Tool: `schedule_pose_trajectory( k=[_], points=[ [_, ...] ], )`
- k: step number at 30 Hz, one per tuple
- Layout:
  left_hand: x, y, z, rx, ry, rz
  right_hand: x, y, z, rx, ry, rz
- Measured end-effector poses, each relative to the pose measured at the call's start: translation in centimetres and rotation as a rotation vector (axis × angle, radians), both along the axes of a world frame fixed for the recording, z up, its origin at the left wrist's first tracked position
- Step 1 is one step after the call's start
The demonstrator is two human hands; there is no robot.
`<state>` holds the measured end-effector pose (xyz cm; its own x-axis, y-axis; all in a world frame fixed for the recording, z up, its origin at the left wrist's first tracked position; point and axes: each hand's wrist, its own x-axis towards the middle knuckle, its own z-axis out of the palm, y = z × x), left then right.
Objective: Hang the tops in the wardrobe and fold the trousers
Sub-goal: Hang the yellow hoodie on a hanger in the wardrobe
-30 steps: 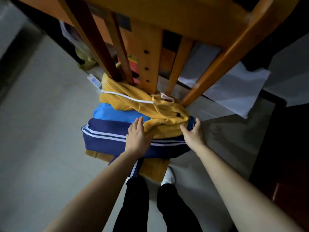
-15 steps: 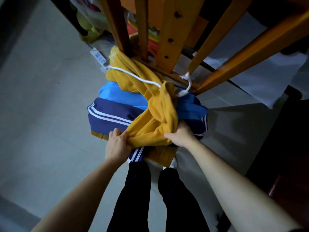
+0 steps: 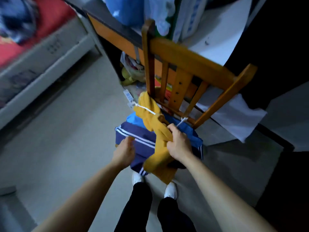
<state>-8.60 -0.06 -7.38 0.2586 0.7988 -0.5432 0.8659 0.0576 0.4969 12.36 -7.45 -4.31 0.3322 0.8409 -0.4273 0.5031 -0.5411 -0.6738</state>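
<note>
Glossy varnished wooden chair (image 3: 189, 59); soft matt yellow cloth (image 3: 160, 134); floor (image 3: 66, 139) perhaps smooth tile.

bunched mustard garment (image 3: 160, 136) atop navy trousers (image 3: 142, 144)

Chair back (image 3: 189, 59) slats block far side of clothes pile (image 3: 142, 133); bare floor (image 3: 66, 148) open left.

Dim, bluish; motion-blurred, warped edges
</note>
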Motion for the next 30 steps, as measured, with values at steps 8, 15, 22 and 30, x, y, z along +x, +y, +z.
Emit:
schedule_pose_trajectory(
  k=[8, 15, 22, 30],
  points=[
    [3.0, 5.1, 18.4, -0.352, -0.433, 0.479, 0.7, 3.5, 16.2, 0.217, 0.278, -0.011],
    [-2.9, 0.8, 26.0, -0.109, -0.522, 0.502, -4.1, 8.5, 26.7, 0.332, 0.8, -0.138],
    [-14.6, -1.5, 32.4, 0.011, -0.711, 0.39, -14.8, 12.3, 35.2, 0.393, 1.065, -0.002],
    [-29.1, -1.9, 34.0, 0.471, -0.529, 1.096, -30.5, 11.3, 42.4, 0.295, 1.309, 0.395]
  ],
)
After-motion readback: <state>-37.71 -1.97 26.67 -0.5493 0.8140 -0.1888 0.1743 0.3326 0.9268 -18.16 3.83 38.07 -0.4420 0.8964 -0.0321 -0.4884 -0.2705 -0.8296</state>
